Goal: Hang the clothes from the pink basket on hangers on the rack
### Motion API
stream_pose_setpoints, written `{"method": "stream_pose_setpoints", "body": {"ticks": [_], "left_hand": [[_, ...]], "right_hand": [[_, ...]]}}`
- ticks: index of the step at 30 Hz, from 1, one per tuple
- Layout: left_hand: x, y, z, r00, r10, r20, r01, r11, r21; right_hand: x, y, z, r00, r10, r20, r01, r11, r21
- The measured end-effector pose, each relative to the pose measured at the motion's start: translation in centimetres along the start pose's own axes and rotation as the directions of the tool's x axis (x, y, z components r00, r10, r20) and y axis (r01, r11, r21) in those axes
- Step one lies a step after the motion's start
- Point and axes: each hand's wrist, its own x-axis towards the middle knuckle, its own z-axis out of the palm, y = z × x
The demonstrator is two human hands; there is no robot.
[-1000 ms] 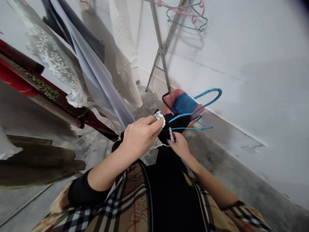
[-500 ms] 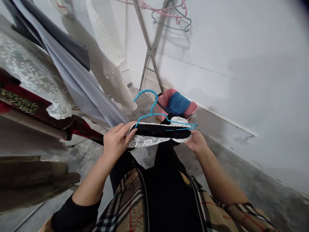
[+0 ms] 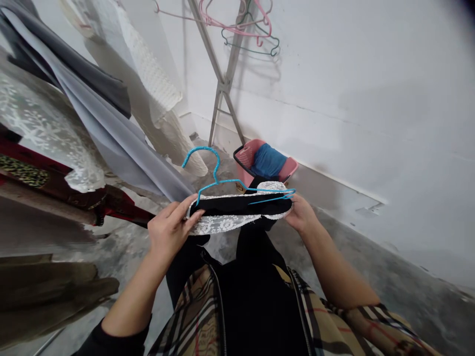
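A small black garment with white lace trim is stretched flat between my two hands, threaded on a blue wire hanger. My left hand pinches the garment's left end, where the hanger's shoulder sits. My right hand grips its right end along with the hanger's other shoulder. The hanger's hook curls up and to the left above the cloth. Both hands are held in front of my chest, above the concrete floor.
A pink laundry basket holding blue cloth stands by the white wall just beyond my hands. A metal drying rack carries pink and green hangers. Hung fabrics, grey, white lace and red, fill the left side.
The hanger swung from pointing right to lying level with its hook up-left. My hands moved apart and spread the bunched lace garment flat along the hanger.
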Motion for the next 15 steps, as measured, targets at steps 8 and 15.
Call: {"method": "stream_pose_setpoints", "body": {"ticks": [8, 15], "left_hand": [[-0.8, 0.6, -0.6, 0.993, 0.097, 0.062, -0.095, 0.995, -0.034], [-2.0, 0.7, 0.6, 0.966, 0.137, 0.219, -0.154, 0.986, 0.062]], "right_hand": [[1.7, 0.6, -2.7, 0.828, -0.534, -0.171, 0.377, 0.756, -0.536], [1.7, -0.5, -3.6, 0.698, -0.714, -0.06, 0.459, 0.51, -0.728]]}}
